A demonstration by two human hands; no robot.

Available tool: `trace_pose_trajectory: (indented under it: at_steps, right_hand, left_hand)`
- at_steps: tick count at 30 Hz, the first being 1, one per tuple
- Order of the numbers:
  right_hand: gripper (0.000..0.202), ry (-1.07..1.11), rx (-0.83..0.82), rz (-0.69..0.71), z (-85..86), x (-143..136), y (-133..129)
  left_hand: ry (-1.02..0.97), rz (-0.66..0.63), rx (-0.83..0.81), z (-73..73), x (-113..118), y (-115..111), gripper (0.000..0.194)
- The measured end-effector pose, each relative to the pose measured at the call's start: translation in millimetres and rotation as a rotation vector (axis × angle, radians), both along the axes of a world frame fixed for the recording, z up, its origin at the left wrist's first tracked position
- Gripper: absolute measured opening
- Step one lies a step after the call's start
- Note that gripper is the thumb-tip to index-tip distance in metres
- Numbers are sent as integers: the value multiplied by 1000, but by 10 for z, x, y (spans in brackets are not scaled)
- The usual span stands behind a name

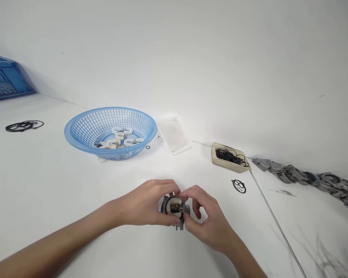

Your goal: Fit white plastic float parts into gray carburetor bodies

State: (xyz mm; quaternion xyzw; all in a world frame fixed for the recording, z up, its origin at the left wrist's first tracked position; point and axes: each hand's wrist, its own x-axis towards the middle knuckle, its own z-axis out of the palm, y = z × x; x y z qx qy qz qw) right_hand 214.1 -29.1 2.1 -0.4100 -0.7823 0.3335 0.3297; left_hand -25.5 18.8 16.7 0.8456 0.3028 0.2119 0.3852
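Hands meet low in the middle of the view over a white table (60, 200). The left hand (146, 202) curls around a small grey metal part (175, 208), fingers wrapped over its top and left side, thumb beneath. The right hand (208, 222) closes on the same part from the three o'clock side, its fingertips (188, 193) pinching at the upper rim while the thumb presses near the lower edge. The part sits just above the tabletop, its round open face turned towards the camera, with brass-coloured fittings showing inside; whether it touches the table cannot be told.

At eleven o'clock from the hands stands a blue mesh basket (84, 129) holding white plastic pieces (120, 137). Just beside the basket, at twelve o'clock, lies a shallow white tray (174, 135). At one o'clock sits a cream tray (220, 160) filled with thin black rings (229, 156), and near it, at two o'clock, a black gasket (239, 186) lies flat on the table. Farther out at three o'clock, a row of grey metal castings (307, 178) runs along the wall. At ten o'clock, well apart, more black gaskets (24, 125) lie together, with a blue crate (4, 79) behind them at the picture's edge.
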Motion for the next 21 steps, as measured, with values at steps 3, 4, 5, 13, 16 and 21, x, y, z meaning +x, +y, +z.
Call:
trace_pose_trajectory:
  at_steps: [3, 4, 5, 13, 16, 21]
  right_hand:
    - [38, 60, -27, -4, -5, 10, 28]
    - [30, 82, -55, -13, -1, 14, 44]
    - [21, 100, -94, -24, 6, 18, 62]
    - [13, 172, -382, 13, 42, 73, 153]
    - [19, 170, -433, 62, 39, 110, 167]
    - [25, 166, -495, 145, 6, 151, 181]
  left_hand:
    - [-3, -5, -11, 8, -3, -4, 31]
    - [-5, -6, -18, 15, -1, -6, 31]
    - [-6, -9, -26, 24, 1, -8, 31]
    - [22, -15, -51, 85, 10, -11, 29]
    - [19, -26, -72, 89, 0, -7, 31]
    - [9, -37, -103, 97, -21, 5, 33]
